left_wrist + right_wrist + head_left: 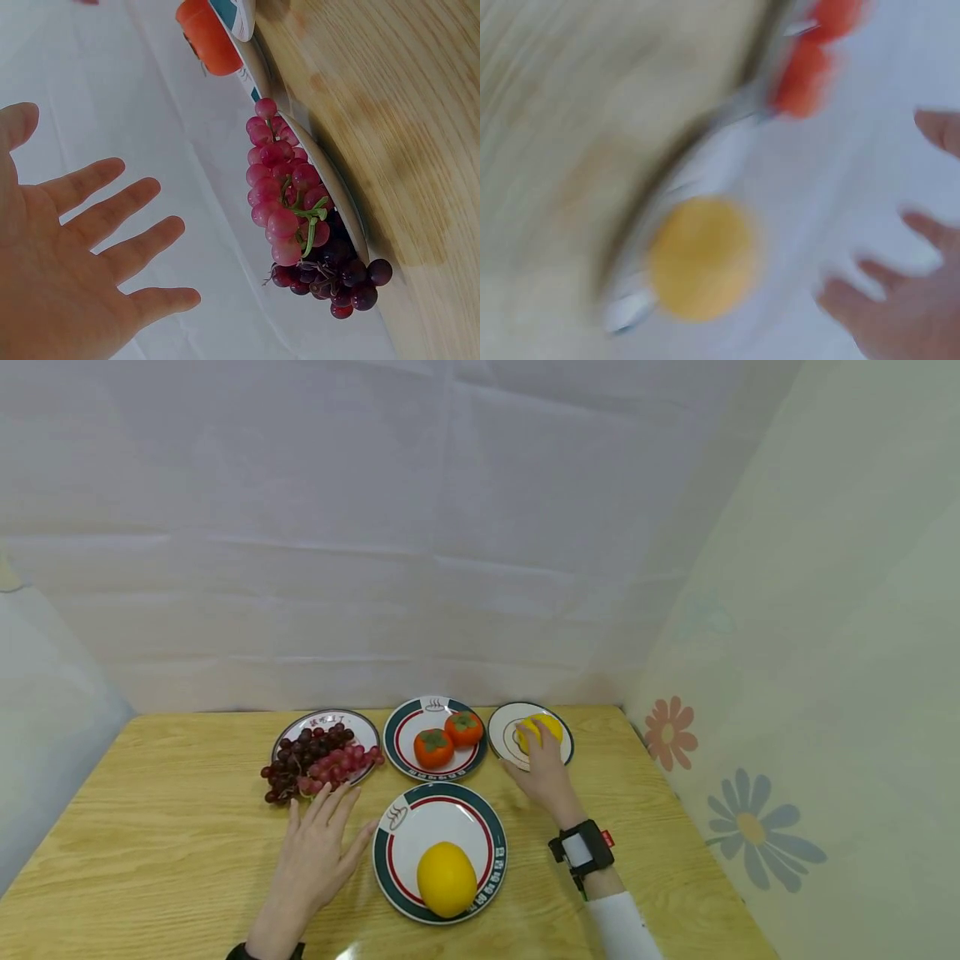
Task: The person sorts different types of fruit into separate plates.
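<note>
My left hand [318, 852] is open with its fingers spread, just in front of the grapes. A pink bunch of grapes [281, 187] and a dark bunch of grapes [345, 274] lie heaped on a white plate [365, 727] and hang over its rim. At the back right, my right hand [543, 768] reaches over a small white plate [498, 724]. On it lies a smooth yellow fruit [701, 259], partly hidden by the fingers in the head view. The blurred right wrist view shows those fingers [844, 300] spread and apart from the fruit.
Two orange persimmons [433, 748] sit on a green-rimmed plate [397, 752] at the back middle. Nearer, a second green-rimmed plate [386, 868] holds a large yellow fruit [447, 879]. A white cloth wall [450, 568] rises behind the wooden table [172, 835].
</note>
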Available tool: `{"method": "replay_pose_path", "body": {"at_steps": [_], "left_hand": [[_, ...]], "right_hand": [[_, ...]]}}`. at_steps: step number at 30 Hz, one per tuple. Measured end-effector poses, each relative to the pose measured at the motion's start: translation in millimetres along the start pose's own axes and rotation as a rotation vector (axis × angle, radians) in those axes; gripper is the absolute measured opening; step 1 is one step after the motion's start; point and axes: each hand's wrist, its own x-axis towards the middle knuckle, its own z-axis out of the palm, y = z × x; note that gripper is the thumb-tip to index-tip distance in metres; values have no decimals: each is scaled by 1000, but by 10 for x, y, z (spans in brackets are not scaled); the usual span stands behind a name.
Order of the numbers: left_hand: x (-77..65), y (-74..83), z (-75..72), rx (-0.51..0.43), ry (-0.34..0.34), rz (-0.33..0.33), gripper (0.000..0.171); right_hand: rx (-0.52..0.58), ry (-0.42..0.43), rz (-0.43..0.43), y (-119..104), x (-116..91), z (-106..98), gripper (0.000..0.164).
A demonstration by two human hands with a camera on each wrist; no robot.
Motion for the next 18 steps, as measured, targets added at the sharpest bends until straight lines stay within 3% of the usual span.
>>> {"method": "replay_pose_path", "body": {"at_steps": [6, 9, 11, 14, 18], "left_hand": [[-2, 5, -7, 9, 12, 7, 51], [-4, 16, -16, 10, 10, 8, 51], [-6, 25, -23, 6, 3, 7, 51], [-12, 34, -32, -2, 1, 5, 51], [-17, 35, -35, -4, 6, 9, 52]], "right_hand": [[96, -587, -241, -764, -472, -111, 69], [33, -768, -348, -953, -685, -59, 73], [-23, -790, -411, -1004, -790, 0, 73], [-97, -735, -446, -1020, -891, 83, 71], [-130, -663, -376, -980, -930, 174, 65]]}}
